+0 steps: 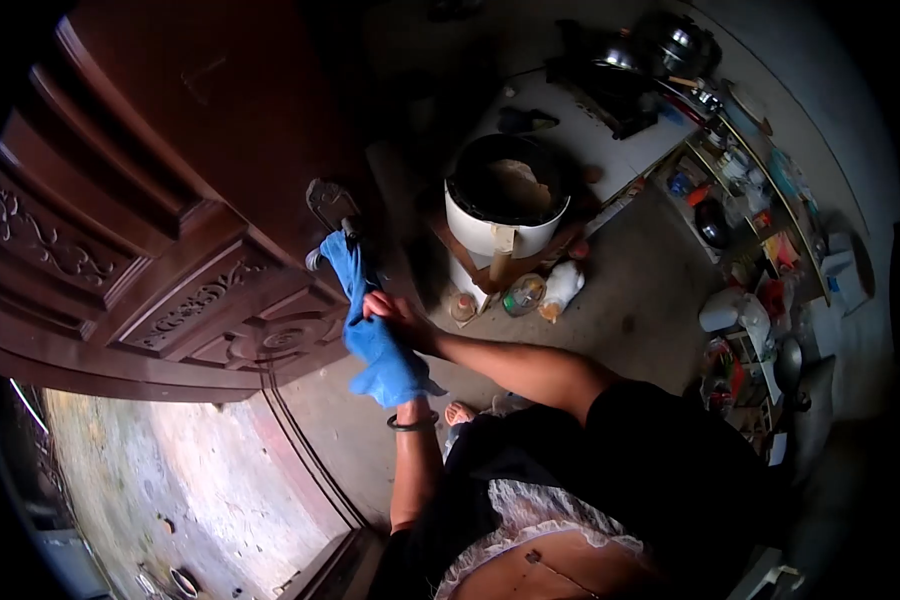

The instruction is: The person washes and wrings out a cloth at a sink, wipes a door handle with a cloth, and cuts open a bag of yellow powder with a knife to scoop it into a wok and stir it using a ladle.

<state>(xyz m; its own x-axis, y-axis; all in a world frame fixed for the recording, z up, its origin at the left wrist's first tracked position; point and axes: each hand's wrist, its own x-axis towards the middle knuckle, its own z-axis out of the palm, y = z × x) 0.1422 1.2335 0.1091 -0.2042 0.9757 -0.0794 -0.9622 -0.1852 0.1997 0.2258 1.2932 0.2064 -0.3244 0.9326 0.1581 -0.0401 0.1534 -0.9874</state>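
Observation:
A blue cloth hangs from the metal handle of a brown carved door and widens lower down. My right hand is closed on the middle of the cloth, its fingertips pressed against the fabric. Just below, the wide part of the cloth covers my left hand; only the wrist side shows, and its fingers are hidden. A dark bracelet circles my left wrist.
A white pot with a black rim stands right of the door, with jars beside it. Shelves full of kitchen things line the right wall. Pans lie at the back. Light floor shows beyond the door's lower edge.

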